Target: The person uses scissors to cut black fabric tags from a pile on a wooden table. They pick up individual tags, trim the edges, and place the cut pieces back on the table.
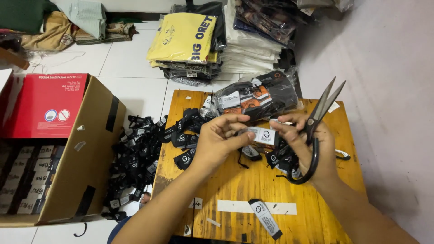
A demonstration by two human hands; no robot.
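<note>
My left hand [220, 138] and my right hand [302, 144] together pinch a small white woven label [262, 134] above a low wooden table [235, 180]. My right hand also holds black scissors [316, 129] hooked over its fingers, blades nearly closed and pointing up and away. Several black labels [185, 135] lie scattered on the table's left side, and more lie under my right hand. One black-and-white label [266, 218] rests near the table's front edge beside a white strip [235, 206].
A clear bag of black and orange items [257, 96] sits at the table's far edge. A pile of black labels [135, 158] covers the floor left of the table, beside an open cardboard box [86, 158]. Stacked folded garments [199, 40] stand behind.
</note>
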